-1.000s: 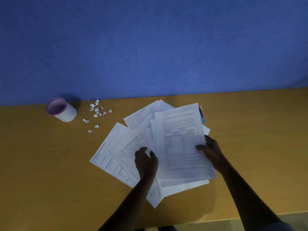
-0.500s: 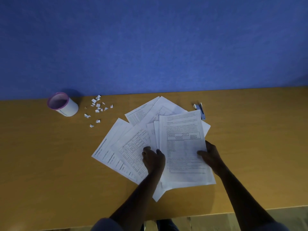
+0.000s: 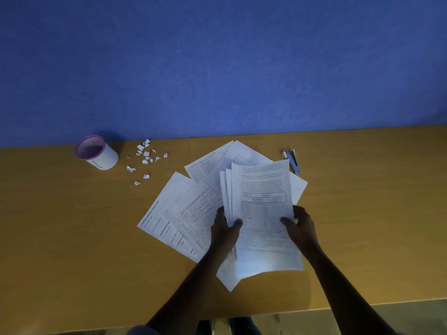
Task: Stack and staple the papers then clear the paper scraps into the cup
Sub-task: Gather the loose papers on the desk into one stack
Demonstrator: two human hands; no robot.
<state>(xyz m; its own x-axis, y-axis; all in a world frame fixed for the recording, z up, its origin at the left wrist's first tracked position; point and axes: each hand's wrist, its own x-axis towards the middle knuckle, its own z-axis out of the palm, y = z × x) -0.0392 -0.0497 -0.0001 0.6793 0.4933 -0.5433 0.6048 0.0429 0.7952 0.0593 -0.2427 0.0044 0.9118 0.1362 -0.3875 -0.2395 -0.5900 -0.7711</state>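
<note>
Early stage: gathering. Left hand [image 3: 225,229] and right hand [image 3: 301,223] grasping partial stack [image 3: 262,213] at centre; loose sheets [image 3: 174,213] fanned at 9. Stapler [image 3: 294,160] at 1 untouched. Scraps [image 3: 145,157], cup [image 3: 96,152] at 10, uncleared.

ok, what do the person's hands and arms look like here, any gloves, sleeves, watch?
Both bare: no gloves on the left hand or right hand, no rings or watch visible, forearms uncovered to the frame's bottom edge. Lighting is dim, so fine detail can't be made out.
</note>
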